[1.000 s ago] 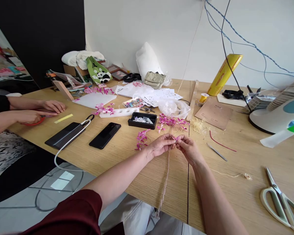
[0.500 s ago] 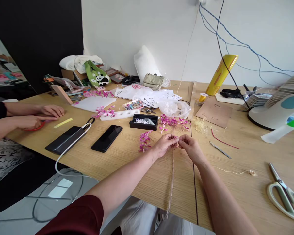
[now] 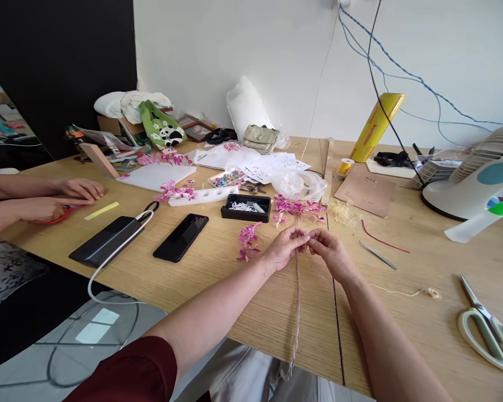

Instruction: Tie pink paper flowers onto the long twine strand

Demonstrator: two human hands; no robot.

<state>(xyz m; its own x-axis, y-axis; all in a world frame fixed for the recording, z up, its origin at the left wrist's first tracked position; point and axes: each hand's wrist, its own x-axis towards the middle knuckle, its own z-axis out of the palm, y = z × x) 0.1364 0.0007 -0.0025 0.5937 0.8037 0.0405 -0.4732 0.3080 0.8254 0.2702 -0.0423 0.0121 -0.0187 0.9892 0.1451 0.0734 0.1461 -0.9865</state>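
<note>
Left hand [image 3: 285, 249] and right hand [image 3: 332, 255] have shifted slightly right, fingertips pinched closed. Gripped item unclear; cord [image 3: 297, 304] partly hidden.

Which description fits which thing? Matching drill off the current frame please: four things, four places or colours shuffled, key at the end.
Things
1. phone
2. tweezers
3. large scissors
4. braided cord

Places and colours
A. hangs over the near edge of the table
B. pale handles
C. black, flat beside the dark case
D. silver, lying near the thin red strip

Right pairs: 1-C, 2-D, 3-B, 4-A
</note>
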